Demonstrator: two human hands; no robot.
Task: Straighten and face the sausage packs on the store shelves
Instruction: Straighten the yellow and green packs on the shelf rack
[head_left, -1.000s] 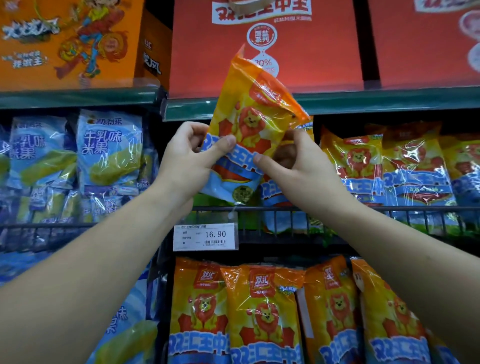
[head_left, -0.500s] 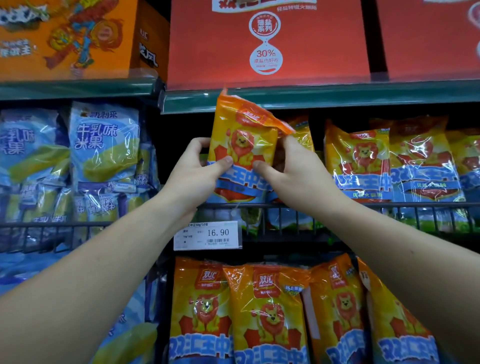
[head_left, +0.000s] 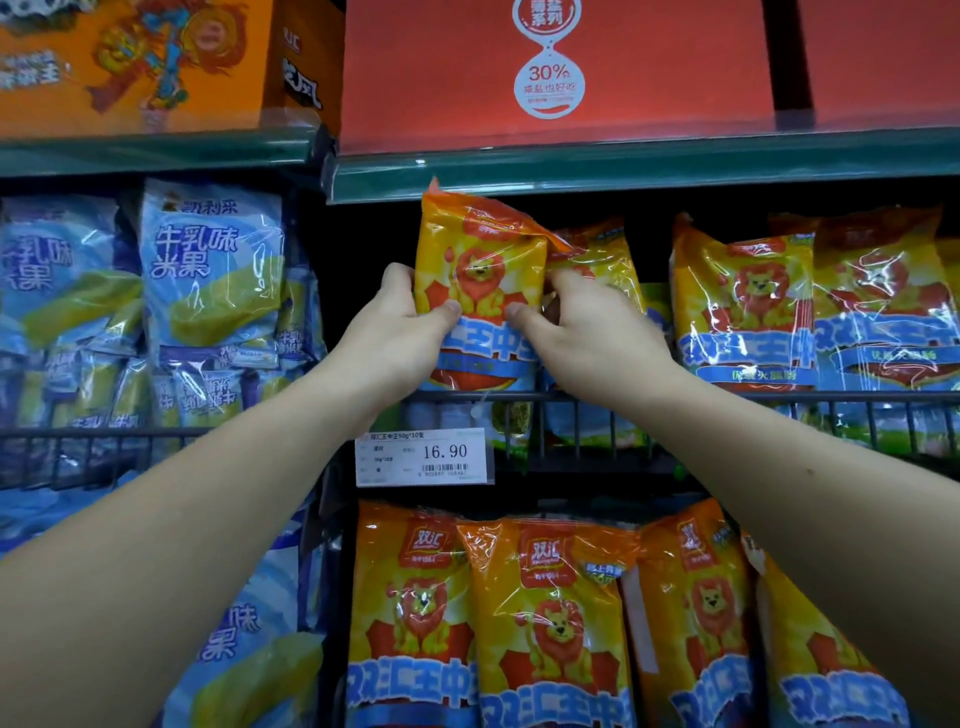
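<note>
An orange-yellow sausage pack (head_left: 480, 260) with a red lion stands upright, face forward, at the left end of the middle wire shelf (head_left: 727, 397). My left hand (head_left: 400, 332) grips its left edge, thumb across the front. My right hand (head_left: 582, 338) grips its right edge, thumb on the front, fingers behind. A second pack (head_left: 597, 254) stands just behind and to the right. More lion packs (head_left: 753, 306) fill the shelf's right side. Another row of lion packs (head_left: 545, 618) stands on the shelf below.
Blue-and-yellow snack bags (head_left: 208, 270) fill the left bay. Red boxes (head_left: 556, 73) and an orange box (head_left: 130, 62) sit on the green top shelf (head_left: 623, 166), close above the held pack. A price tag (head_left: 423, 457) reading 16.90 hangs from the wire rail.
Both hands have lowered the tilted pack from in front of the red box, turned it upright and set it down behind the wire rail.
</note>
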